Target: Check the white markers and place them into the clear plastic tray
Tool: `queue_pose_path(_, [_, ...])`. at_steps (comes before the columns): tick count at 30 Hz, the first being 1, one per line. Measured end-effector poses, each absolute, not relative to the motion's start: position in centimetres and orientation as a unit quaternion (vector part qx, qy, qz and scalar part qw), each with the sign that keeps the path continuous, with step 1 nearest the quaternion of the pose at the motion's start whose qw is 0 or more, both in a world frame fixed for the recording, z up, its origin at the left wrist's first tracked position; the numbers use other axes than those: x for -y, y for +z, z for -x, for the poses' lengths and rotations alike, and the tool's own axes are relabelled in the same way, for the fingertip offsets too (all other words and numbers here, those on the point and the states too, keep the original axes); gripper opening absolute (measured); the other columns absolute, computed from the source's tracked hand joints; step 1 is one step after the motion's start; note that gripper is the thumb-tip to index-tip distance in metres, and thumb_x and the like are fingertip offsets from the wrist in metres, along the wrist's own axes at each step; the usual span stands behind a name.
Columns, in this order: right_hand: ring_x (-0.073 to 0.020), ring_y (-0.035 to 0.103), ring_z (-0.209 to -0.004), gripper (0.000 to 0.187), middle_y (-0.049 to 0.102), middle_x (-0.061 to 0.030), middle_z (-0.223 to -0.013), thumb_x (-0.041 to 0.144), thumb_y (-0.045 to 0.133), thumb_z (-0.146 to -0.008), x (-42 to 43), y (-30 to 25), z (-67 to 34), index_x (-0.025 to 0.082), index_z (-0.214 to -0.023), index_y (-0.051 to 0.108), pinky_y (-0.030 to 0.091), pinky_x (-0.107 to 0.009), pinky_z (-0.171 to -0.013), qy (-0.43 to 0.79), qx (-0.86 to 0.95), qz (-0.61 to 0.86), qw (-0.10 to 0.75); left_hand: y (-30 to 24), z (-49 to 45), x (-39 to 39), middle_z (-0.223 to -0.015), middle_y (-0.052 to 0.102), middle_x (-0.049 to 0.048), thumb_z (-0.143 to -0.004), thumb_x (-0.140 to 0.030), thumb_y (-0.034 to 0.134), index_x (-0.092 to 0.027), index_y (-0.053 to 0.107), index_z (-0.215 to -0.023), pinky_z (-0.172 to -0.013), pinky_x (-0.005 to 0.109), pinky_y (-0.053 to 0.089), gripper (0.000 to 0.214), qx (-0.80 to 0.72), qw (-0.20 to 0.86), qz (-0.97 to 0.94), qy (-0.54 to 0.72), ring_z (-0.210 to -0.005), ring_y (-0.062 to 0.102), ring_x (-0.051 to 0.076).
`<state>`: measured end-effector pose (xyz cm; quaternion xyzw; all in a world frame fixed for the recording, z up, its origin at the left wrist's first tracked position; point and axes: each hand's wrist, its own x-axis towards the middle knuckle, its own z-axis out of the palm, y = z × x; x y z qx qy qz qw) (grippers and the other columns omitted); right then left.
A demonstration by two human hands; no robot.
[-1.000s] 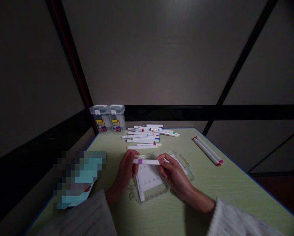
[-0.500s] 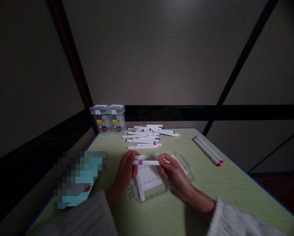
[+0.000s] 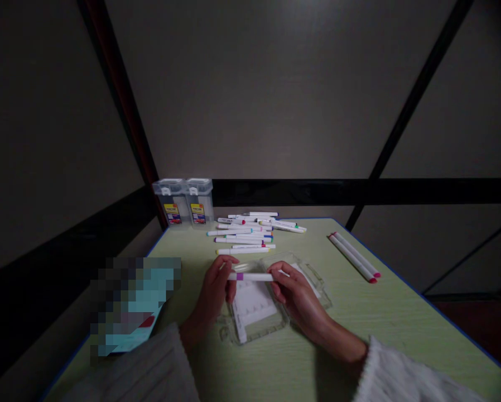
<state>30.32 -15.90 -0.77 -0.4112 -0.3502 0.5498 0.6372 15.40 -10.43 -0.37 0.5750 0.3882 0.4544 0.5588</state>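
A white marker point(image 3: 254, 277) with a purple band lies level between my two hands, above an opened clear plastic case point(image 3: 271, 326). Its left end is pinched by the thumb and fingers of my left hand point(image 3: 217, 286). At the other end, my right hand point(image 3: 296, 296) is closed on it with thumb and fingertips. The case rests on the table with white inserts inside, and one white marker lies along its left side. Part of the case is hidden behind my hands and the held marker.
Several white markers point(image 3: 246, 241) with coloured ends lie in a loose pile farther back. Two clear lidded boxes point(image 3: 199, 206) stand at the back left. Two thicker white sticks with red ends point(image 3: 354, 257) lie at the right. A pixelated bluish object point(image 3: 150, 301) is at left.
Almost nothing differs. The marker stays between both hands, shifted very slightly to the right; the other things lie as before.
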Motion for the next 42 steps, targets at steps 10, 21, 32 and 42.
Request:
queue_pose_path(10, [-0.0046, 0.029, -0.039, 0.028, 0.041, 0.0079, -0.044, 0.039, 0.068, -0.067, 15.9, -0.8, -30.4, 0.016, -0.066, 0.052, 0.014, -0.021, -0.042, 0.545, 0.354, 0.407, 0.642, -1.1, -15.3, 9.9, -0.030, 0.037, -0.0119, -0.074, -0.054, 0.048, -0.020, 0.046, -0.084, -0.033, 0.016, 0.021, 0.036, -0.370, 0.570, -0.574, 0.457, -0.027, 0.030, 0.007])
queue_pose_path(21, [-0.0053, 0.030, -0.040, 0.021, 0.042, 0.0076, -0.044, 0.033, 0.067, -0.066, 16.0, -0.6, -30.4, 0.016, -0.068, 0.054, 0.015, -0.021, -0.042, 0.549, 0.356, 0.410, 0.636, -1.0, -15.2, 10.1, -0.036, 0.044, -0.0097, -0.075, -0.048, 0.051, -0.020, 0.048, -0.084, -0.035, 0.015, 0.024, 0.030, -0.366, 0.566, -0.567, 0.472, -0.032, 0.036, 0.007])
queue_pose_path(32, [-0.0055, 0.029, -0.041, 0.020, 0.040, 0.0079, -0.044, 0.030, 0.067, -0.064, 16.2, -0.5, -30.3, 0.016, -0.071, 0.055, 0.015, -0.021, -0.043, 0.548, 0.360, 0.420, 0.627, -0.8, -15.3, 10.0, -0.045, 0.049, -0.0076, -0.072, -0.051, 0.055, -0.019, 0.048, -0.079, -0.035, 0.014, 0.027, 0.033, -0.383, 0.549, -0.556, 0.493, -0.037, 0.040, 0.006])
queue_pose_path(42, [-0.0068, 0.035, -0.042, 0.017, 0.057, 0.0017, -0.051, 0.030, 0.065, -0.068, 16.3, -0.4, -30.2, 0.015, -0.074, 0.060, 0.021, -0.022, -0.045, 0.552, 0.412, 0.405, 0.602, 0.0, -15.3, 10.2, -0.045, 0.048, -0.0077, -0.072, -0.045, 0.056, -0.019, 0.045, -0.071, -0.033, 0.014, 0.026, 0.028, -0.401, 0.515, -0.537, 0.535, -0.035, 0.039, 0.005])
